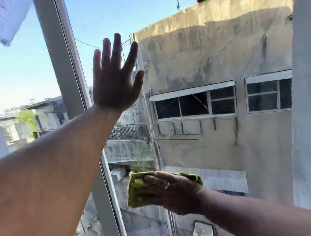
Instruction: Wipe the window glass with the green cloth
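The window glass (222,147) fills the middle and right of the head view, with a worn concrete building seen through it. My right hand (173,191) lies flat on the folded green cloth (138,190) and presses it against the lower part of the pane. My left hand (114,78) is raised higher up, fingers spread, palm flat against the glass just right of the white window frame (61,55). It holds nothing.
The white frame post runs diagonally from top left down to the bottom centre. A pale curtain corner (5,20) hangs at the top left. A white wall edge (306,112) borders the pane on the right.
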